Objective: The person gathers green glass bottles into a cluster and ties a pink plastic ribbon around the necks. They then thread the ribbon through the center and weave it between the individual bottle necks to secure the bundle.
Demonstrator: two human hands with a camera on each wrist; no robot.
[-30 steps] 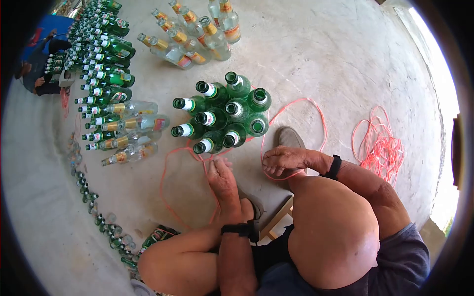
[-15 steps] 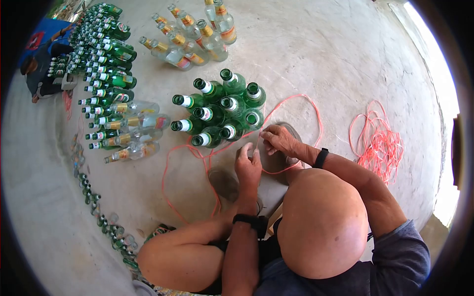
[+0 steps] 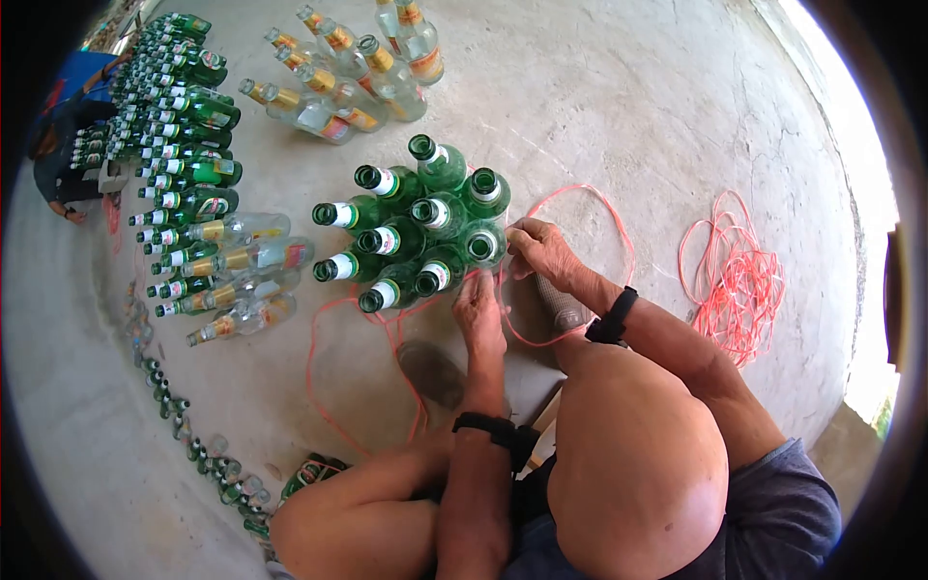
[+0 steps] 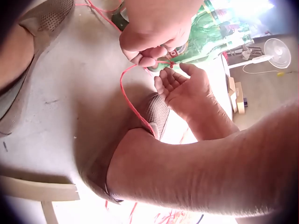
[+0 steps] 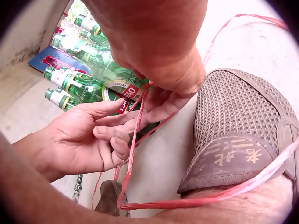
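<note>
The fingers of the left hand [image 3: 480,311] curl over the pink cord [image 5: 187,203]; those of the right hand [image 3: 547,253] are loosely bent beside what looks like a small knot [image 4: 171,64], and whether they pinch a strand cannot be told. The knot lies close to the glass of the nearest green bottle [image 3: 491,238], at the near edge of an upright cluster; a slack loop crosses the shoe [image 5: 233,102], and a loose tangle of cord [image 3: 744,304] lies on the floor [image 3: 619,126] beyond the right arm. An even pull, with the strand low and flat against the glass, would probably serve best; a jerk could tip a bottle, and the loop seems liable to snag on the foot.
</note>
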